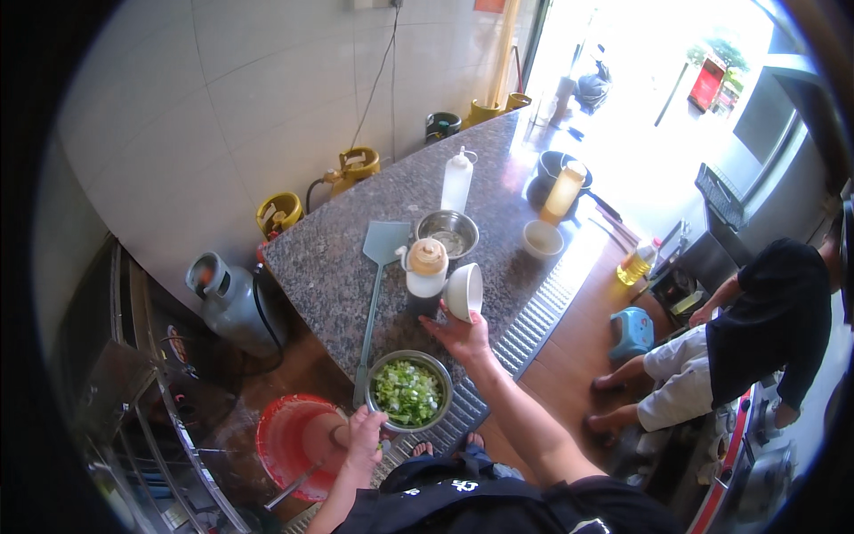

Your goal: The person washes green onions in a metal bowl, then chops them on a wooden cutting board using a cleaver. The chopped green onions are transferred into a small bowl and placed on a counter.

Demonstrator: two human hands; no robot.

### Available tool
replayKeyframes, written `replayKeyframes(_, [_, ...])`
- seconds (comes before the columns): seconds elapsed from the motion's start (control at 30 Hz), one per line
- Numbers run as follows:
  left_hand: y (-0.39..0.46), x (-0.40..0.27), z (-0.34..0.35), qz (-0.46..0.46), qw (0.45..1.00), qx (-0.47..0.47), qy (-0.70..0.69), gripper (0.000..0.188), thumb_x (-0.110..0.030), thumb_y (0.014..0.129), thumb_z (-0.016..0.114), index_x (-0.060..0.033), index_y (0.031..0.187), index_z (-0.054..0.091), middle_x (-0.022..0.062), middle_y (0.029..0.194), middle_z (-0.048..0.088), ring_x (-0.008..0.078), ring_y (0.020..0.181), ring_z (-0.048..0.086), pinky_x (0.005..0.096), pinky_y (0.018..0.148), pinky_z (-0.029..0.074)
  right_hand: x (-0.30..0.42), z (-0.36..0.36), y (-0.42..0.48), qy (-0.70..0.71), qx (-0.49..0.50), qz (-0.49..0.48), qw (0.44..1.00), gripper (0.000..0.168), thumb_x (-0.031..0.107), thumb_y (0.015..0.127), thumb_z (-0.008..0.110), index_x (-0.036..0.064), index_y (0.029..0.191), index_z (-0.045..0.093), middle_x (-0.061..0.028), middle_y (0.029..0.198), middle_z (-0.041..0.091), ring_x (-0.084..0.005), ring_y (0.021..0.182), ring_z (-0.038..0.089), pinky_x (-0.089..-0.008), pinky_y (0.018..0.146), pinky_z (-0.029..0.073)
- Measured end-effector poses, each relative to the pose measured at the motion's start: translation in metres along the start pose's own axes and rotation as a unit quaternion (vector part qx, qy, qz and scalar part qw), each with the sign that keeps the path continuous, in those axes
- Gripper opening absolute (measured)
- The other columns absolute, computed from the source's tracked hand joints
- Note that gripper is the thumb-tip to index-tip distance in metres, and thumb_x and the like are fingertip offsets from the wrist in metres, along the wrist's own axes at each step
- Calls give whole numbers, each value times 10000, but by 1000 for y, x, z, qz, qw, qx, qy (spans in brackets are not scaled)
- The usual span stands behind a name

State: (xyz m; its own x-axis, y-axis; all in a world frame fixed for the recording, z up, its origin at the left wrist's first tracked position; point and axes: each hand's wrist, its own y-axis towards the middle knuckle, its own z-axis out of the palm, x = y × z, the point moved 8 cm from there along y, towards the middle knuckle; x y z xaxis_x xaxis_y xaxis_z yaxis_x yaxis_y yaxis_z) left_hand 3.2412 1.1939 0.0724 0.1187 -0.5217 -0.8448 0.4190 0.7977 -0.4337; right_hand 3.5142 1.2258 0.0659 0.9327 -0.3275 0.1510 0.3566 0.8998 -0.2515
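My left hand (365,434) grips the near rim of a steel bowl full of chopped green onions (408,394), held at the counter's near corner. My right hand (464,334) is at the base of a small white bowl (464,292), which is tilted on its side. Just left of that bowl stands a squeeze bottle with a stained tan lid and dark contents (427,277). Behind it sit an empty-looking steel bowl (448,233) and a clear squeeze bottle (457,180). A pale blue flyswatter (379,287) lies along the counter's left part.
On the stone counter (320,267) are another small bowl (542,239), a yellow squeeze bottle (564,193) and a black pan (552,167). A red bucket (287,440) stands below left, near gas cylinders (233,307). At right are a person (754,327), a blue stool (632,332) and an oil bottle (638,262).
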Motion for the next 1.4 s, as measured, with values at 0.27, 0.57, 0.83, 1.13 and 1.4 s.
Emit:
replayKeyframes(0.27, [29, 8, 25, 25, 995, -97, 4, 47, -108, 805, 572, -126, 775, 542, -19, 647, 550, 73, 502, 499, 205, 449, 390, -12, 20, 44, -64, -12, 50, 997, 533, 186, 814, 427, 44, 1323, 353, -161, 1271, 417, -491, 1130, 442, -637, 985, 379])
replayKeyframes(0.57, [53, 13, 78, 16, 996, -90, -17, 341, -416, 938, 535, -83, 861, 544, 63, 715, 603, 100, 492, 500, 212, 418, 332, 127, -46, 3, -463, -130, -22, 877, 477, 398, 942, 481, 11, 1220, 484, -124, 1030, 586, -224, 853, 626, -363, 630, 547])
replayKeyframes(0.83, [37, 42, 126, -84, 995, -32, -34, 359, -403, 952, 495, -91, 792, 572, 70, 705, 622, 100, 512, 508, 213, 431, 321, 159, -20, -4, -635, -103, -44, 764, 374, 267, 891, 553, -50, 1090, 554, -121, 852, 628, -186, 643, 627, -294, 497, 522])
replayKeyframes(1.13, [43, 41, 160, -84, 992, -10, 91, 239, -241, 950, 500, -65, 806, 574, 54, 733, 625, 85, 555, 516, 215, 507, 389, 147, 70, 67, -548, -42, -94, 830, 379, 282, 907, 567, -27, 1123, 522, -162, 967, 593, -220, 747, 646, -329, 491, 553])
replayKeyframes(1.4, [30, 49, 167, -130, 986, -28, 105, 215, -232, 951, 499, -57, 839, 554, 69, 779, 620, 90, 597, 522, 253, 479, 475, 154, 55, 106, -780, -131, -275, 547, 553, 220, 779, 638, 53, 1263, 432, -217, 1095, 498, -400, 1073, 499, -442, 939, 417])
